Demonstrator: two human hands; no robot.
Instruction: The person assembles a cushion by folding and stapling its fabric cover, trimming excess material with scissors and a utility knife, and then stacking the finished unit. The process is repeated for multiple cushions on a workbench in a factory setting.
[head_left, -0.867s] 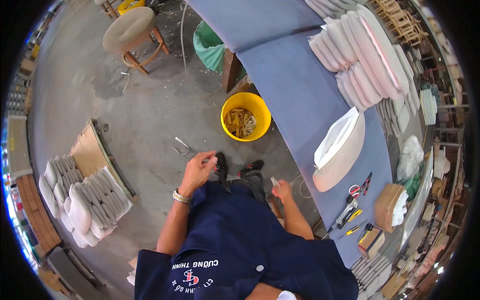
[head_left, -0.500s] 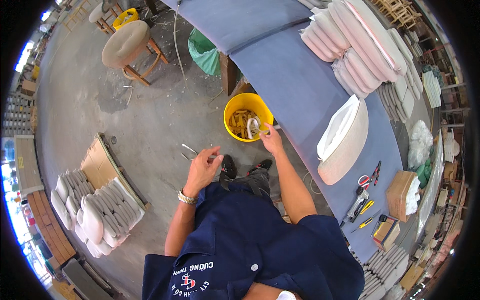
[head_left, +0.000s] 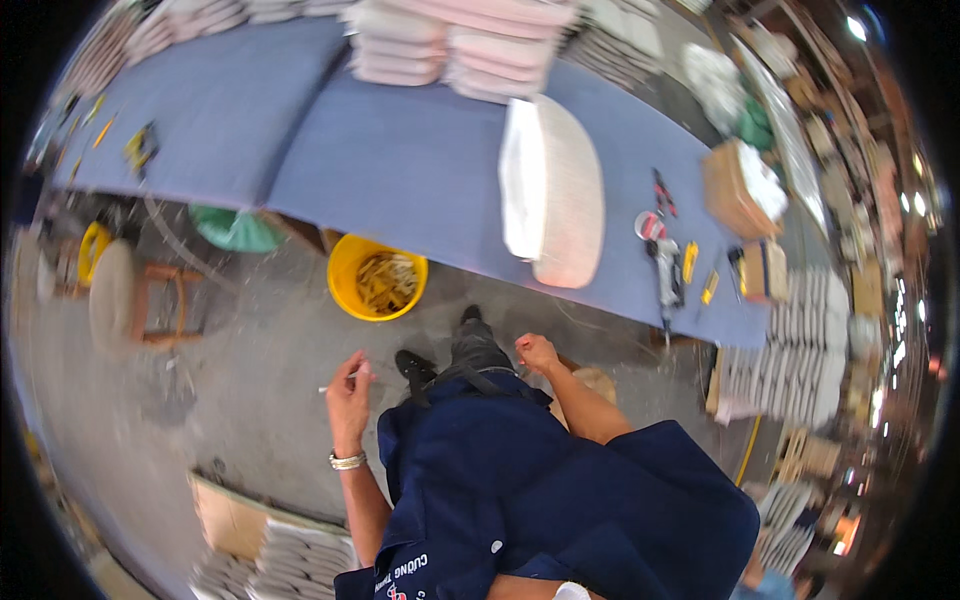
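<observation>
My left hand [head_left: 350,390] hovers over the floor with curled fingers. A thin white strip [head_left: 323,390] sticks out past them, and it looks pinched there. My right hand [head_left: 537,353] is loosely closed in front of my waist, below the table edge; its palm side is hidden, so I cannot make out what it holds, if anything. The yellow bucket [head_left: 336,285] stands ahead by the table, with brownish scraps and some pale ones inside. On the blue-grey table [head_left: 430,190] lies a curved beige cushion [head_left: 572,190] with a white open side.
Pale cushions [head_left: 400,50] are stacked at the table's back. At its right lie a screwdriver [head_left: 711,287], a grey tool [head_left: 668,275], red-handled pliers [head_left: 664,193] and a cardboard box [head_left: 735,185]. A stool [head_left: 112,295] stands left; more cushions [head_left: 300,560] lie behind me on the left.
My view has turned right, toward the table. My right hand has left the bucket and the white strip there, drawing back near my waist. My left hand stays at my left side.
</observation>
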